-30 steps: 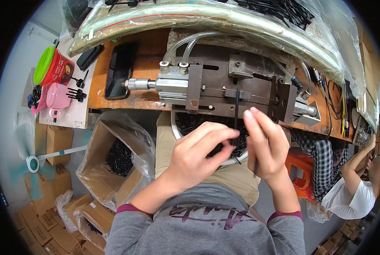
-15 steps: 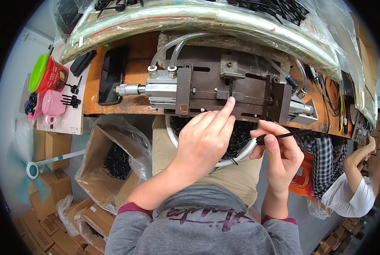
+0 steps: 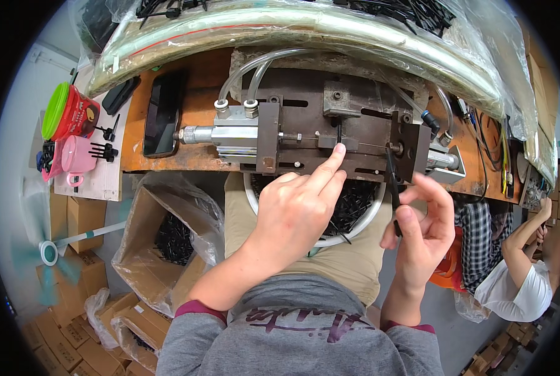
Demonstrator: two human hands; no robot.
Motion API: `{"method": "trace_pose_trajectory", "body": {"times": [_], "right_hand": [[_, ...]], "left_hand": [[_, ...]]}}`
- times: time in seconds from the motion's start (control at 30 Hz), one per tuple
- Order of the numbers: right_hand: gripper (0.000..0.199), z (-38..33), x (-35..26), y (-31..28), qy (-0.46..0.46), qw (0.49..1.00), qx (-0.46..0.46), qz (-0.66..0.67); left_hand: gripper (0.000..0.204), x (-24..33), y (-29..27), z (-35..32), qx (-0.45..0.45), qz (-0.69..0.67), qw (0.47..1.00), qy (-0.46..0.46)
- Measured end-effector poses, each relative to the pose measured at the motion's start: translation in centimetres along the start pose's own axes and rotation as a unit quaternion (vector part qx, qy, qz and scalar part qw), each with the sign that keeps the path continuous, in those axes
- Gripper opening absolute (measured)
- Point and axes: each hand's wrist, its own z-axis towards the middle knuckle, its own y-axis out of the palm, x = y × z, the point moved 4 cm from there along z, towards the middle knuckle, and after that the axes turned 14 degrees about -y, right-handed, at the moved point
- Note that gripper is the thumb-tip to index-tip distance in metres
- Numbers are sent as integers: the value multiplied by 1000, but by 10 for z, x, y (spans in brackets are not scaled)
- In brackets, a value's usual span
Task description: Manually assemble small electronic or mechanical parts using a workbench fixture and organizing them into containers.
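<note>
My left hand (image 3: 298, 203) reaches over the front of a dark metal fixture (image 3: 305, 84). Its index finger is stretched out, the tip touching the lower end of a thin black piece (image 3: 339, 130) that stands at the small centre block (image 3: 327, 143). Nothing shows gripped in that hand. To the right, my right hand (image 3: 421, 229) pinches a slim black stick-like tool (image 3: 393, 188) between thumb and fingers. The tool points up toward the fixture's right end plate (image 3: 413, 152). Air cylinders sit at both ends, the left cylinder (image 3: 236, 135) being silver.
Below the fixture, a white-rimmed tub (image 3: 250, 194) on my lap holds black parts. A plastic-lined carton (image 3: 136, 250) stands left. A phone (image 3: 162, 113), pink cup (image 3: 78, 153) and red tub (image 3: 73, 113) lie left; another person (image 3: 518, 276) sits right.
My right hand has turned the black tool from sideways to nearly upright, its tip now near the right end plate. Both cylinder rods have moved inward. My left hand stays almost in place.
</note>
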Motion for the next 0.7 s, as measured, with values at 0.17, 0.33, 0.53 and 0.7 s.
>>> {"method": "trace_pose_trajectory", "body": {"times": [0.17,0.33,0.53,0.7], "right_hand": [[19,0,6,-7,-72,996,-29,52],[32,0,3,11,-111,972,-97,-185],[29,1,20,31,-256,860,-241,-370],[22,5,33,44,-338,777,-291,-445]], "left_hand": [[22,-2,3,-1,14,-10,1000,6],[25,-7,-5,-9,19,-115,993,8],[35,-24,-19,-32,12,-260,965,-8],[32,-34,-22,-42,-7,-336,939,-79]]}}
